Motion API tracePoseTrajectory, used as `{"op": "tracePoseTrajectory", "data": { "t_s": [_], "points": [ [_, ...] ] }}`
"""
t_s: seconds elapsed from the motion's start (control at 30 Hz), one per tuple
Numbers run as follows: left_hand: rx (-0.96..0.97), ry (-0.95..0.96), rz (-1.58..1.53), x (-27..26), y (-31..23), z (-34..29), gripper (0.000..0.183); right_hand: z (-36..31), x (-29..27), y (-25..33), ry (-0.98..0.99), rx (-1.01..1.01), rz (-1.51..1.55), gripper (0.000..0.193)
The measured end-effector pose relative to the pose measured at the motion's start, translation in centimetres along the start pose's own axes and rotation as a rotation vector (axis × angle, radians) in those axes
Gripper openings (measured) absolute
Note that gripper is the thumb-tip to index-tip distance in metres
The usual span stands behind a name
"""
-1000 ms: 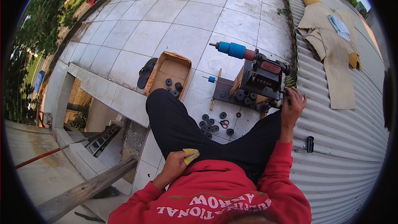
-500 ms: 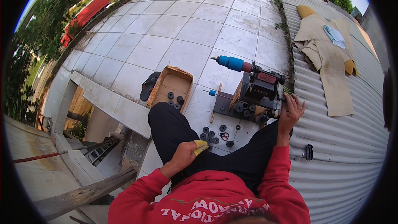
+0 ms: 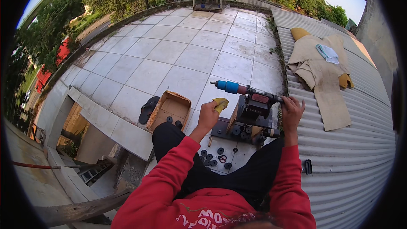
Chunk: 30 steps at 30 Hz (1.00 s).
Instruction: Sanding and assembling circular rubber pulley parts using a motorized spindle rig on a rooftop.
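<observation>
Left hand (image 3: pixel 207 116) is raised forward beyond the left knee (image 3: pixel 166 132), fingers pinched on a folded yellow sheet (image 3: pixel 220 104), near but visibly below the blue-wrapped spindle (image 3: pixel 231 87) of the bench machine (image 3: pixel 257 107). Right hand (image 3: pixel 291 111) reaches forward, fingers bent at the machine's right end; whether they grip cannot be determined.

White lettering (image 3: pixel 207 218) on red sweatshirt (image 3: pixel 231 197) (upside down, partly hidden), pale marks (image 3: pixel 255 110) on black machine (image 3: pixel 263 107), unreadable

Hands (image 3: pixel 207 117) near black machine (image 3: pixel 257 107), yellow piece (image 3: pixel 221 104) held
</observation>
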State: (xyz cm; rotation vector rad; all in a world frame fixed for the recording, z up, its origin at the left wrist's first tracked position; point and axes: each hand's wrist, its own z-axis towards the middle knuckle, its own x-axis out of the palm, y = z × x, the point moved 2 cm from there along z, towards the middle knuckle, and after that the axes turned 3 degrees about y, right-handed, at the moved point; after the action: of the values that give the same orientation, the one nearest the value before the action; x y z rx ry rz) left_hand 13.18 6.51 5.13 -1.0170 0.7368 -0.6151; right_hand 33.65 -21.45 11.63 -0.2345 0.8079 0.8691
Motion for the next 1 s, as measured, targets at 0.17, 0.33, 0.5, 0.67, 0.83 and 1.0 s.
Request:
{"op": "tracePoseTrajectory", "data": {
  "t_s": [0.17, 0.33, 0.5, 0.67, 0.83, 1.0],
  "points": [
    [0.029, -0.063, -0.076, 0.2, -1.0, 2.3, 0.024, 1.7, 0.2, -0.3, 0.083, 0.015, -0.001, 0.024],
    [0.02, -0.115, -0.165, 1.0, -1.5, 1.7, 0.024, 2.2, 0.4, -1.8, 0.254, 0.076, 0.036, 0.024],
    [0.025, -0.117, -0.192, 1.3, -0.5, 1.7, 0.024, 2.8, -1.1, -0.3, 0.345, 0.107, 0.001, 0.03],
    [-0.004, -0.102, -0.182, 1.2, -0.4, 1.3, 0.024, 6.4, -4.6, 8.2, 0.178, -0.079, 0.293, 0.043],
    [0.005, -0.076, -0.185, 1.0, -1.6, 1.3, 0.024, 9.0, 1.7, 14.8, 0.366, -0.333, 0.526, 0.04],
    [-0.018, -0.086, -0.145, 1.2, -0.9, 0.8, 0.026, 9.7, 4.3, 15.0, 0.555, -0.348, 0.448, 0.043]
  ]
}}
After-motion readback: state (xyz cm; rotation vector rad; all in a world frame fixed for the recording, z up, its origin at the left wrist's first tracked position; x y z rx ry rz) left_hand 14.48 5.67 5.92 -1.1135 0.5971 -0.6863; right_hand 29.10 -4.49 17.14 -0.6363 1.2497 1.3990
